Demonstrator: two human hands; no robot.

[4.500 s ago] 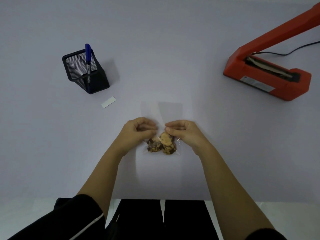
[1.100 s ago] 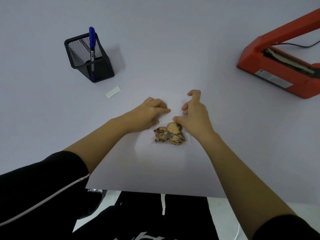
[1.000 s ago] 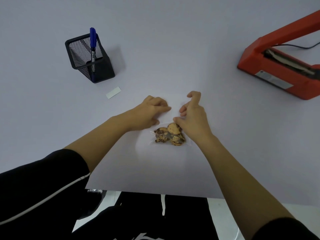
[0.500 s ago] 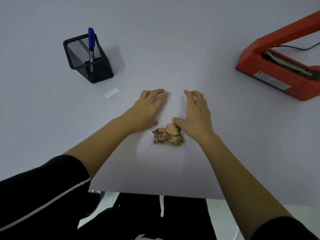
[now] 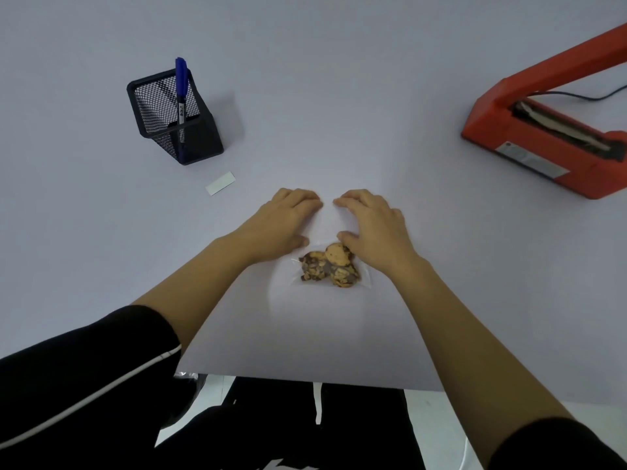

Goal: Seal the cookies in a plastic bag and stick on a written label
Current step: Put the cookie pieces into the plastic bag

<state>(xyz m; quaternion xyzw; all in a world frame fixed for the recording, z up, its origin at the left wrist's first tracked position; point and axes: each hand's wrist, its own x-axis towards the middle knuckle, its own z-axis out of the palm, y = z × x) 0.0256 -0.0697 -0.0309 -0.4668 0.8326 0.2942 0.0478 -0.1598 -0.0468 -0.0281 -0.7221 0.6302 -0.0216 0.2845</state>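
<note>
Several chocolate-chip cookies (image 5: 328, 268) lie in a clear plastic bag (image 5: 326, 220) flat on the pale table (image 5: 339, 96). My left hand (image 5: 283, 222) and my right hand (image 5: 375, 225) lie palm down on the bag's empty upper part, just beyond the cookies. Their fingertips curl slightly and nearly meet at the bag's far end. The bag's edges are hard to make out under the hands. A small white label (image 5: 220, 183) lies to the left of the hands.
A black mesh pen holder (image 5: 174, 117) with a blue marker (image 5: 181, 93) stands at the back left. A red heat sealer (image 5: 549, 137) with its arm raised and a black cable sits at the right. The table's near edge runs just behind my forearms.
My fingers stretched out flat over the bag half a second ago; now the fingertips have drawn in toward each other and curled a little. The cookies have stayed in place.
</note>
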